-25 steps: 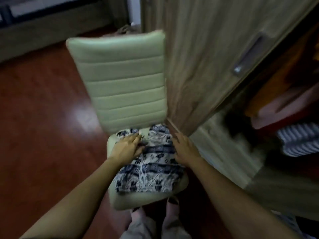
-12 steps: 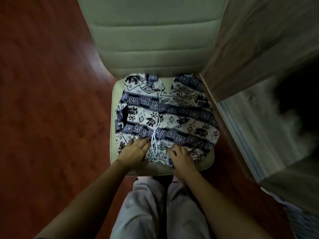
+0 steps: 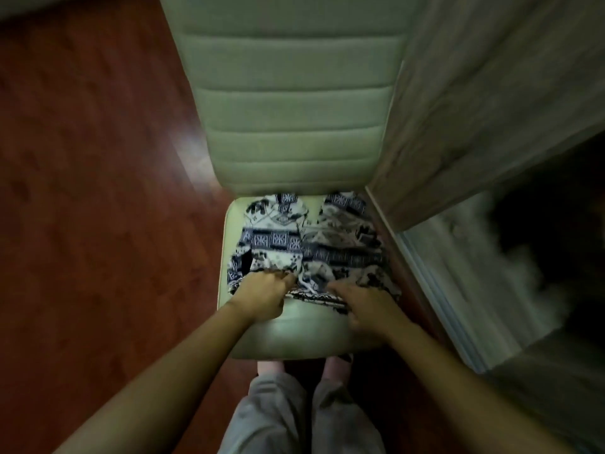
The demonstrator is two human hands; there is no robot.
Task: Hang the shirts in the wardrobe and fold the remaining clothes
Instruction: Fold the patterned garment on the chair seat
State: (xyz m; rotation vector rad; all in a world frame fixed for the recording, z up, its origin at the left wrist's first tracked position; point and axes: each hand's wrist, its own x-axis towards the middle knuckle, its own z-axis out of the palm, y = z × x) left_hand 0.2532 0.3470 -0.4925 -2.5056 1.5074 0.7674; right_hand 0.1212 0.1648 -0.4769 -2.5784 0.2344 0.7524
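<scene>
Patterned garment point(image 3: 311, 244), navy and white, lies on a pale chair seat point(image 3: 304, 332). The left hand point(image 3: 262, 294) curls its fingers round the near hem. The right hand point(image 3: 370, 306) has fingers on the hem alongside; blur hides their grip. Beyond the fingers the fabric reaches the chair back point(image 3: 294, 109).

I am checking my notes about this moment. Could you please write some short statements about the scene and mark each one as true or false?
1. The patterned garment lies on the chair seat. True.
2. The left hand grips the garment's near edge. True.
3. The right hand holds a hanger. False: it is at the garment's near edge, and no hanger is in view.
4. The floor is covered with grey carpet. False: it is reddish wood.
5. The wardrobe door stands to the right of the chair. True.
</scene>
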